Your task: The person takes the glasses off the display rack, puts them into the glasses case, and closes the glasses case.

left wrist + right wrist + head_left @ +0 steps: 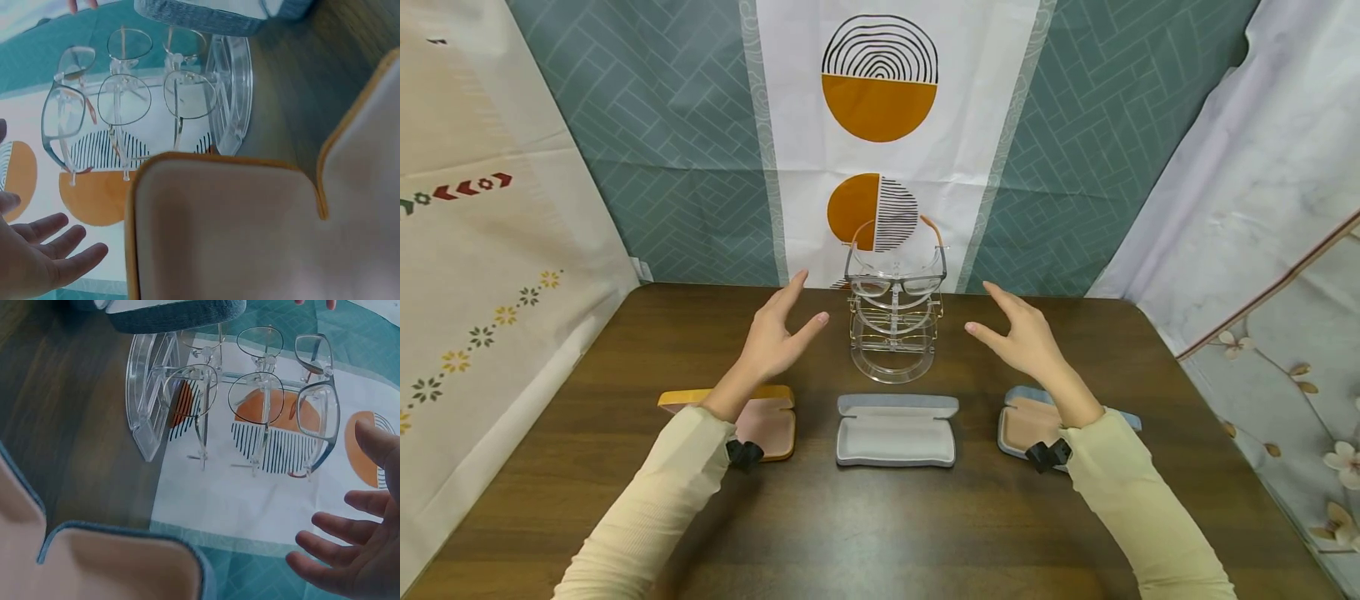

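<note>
A clear display stand [865, 368] at the table's back holds three pairs of glasses, one above another. Dark-framed glasses [895, 286] are on top; the lower two, like the thin-rimmed glasses [190, 94], have fine metal frames. My left hand [777, 335] hovers left of the stand with fingers extended and nothing in them. On the other side my right hand [1021, 337] is likewise raised, apart from the stand. Beneath the left forearm lies an opened yellow glasses case [778, 427] with pink lining. A blue case [1024, 423] with peach lining lies opened, partly hidden by the right wrist.
Between the forearms an opened grey glasses case [895, 442] lies in front of the stand. The brown wooden table [880, 533] extends toward me. Behind it hangs a patterned cloth [700, 150], with light curtains [1262, 208] to the right.
</note>
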`<state>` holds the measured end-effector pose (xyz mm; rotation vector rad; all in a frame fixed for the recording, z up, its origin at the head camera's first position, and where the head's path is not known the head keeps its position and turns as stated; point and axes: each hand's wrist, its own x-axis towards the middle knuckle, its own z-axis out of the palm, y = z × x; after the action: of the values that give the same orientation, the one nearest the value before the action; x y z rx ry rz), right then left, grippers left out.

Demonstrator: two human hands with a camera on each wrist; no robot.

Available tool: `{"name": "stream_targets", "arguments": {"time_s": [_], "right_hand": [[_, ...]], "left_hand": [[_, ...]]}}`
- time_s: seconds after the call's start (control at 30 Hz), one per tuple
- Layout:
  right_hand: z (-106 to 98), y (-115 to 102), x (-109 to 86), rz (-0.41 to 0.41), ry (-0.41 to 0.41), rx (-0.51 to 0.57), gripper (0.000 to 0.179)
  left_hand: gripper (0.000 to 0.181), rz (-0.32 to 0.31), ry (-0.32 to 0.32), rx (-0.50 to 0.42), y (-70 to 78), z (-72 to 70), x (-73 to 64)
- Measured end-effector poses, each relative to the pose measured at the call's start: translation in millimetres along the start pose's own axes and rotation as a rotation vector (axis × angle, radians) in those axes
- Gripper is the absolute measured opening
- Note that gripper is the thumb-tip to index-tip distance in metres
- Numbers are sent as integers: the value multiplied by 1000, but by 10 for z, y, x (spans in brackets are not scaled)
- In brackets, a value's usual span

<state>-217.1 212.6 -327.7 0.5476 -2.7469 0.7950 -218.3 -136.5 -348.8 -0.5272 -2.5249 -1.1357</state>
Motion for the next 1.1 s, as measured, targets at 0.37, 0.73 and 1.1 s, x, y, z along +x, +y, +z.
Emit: {"name": "stream_targets", "arguments": {"time_s": [0.37, 0.73, 1.1], "right_hand": [[39, -41, 189, -26, 51, 92, 59], [54, -56, 394, 104, -10, 269, 55], [133, -108, 501, 120, -3, 331, 52]], "left_hand": [[62, -5, 62, -164, 40, 95, 161], [53, -81, 122, -262, 101, 199, 328], [48, -142, 104, -383, 78, 309, 449]]}}
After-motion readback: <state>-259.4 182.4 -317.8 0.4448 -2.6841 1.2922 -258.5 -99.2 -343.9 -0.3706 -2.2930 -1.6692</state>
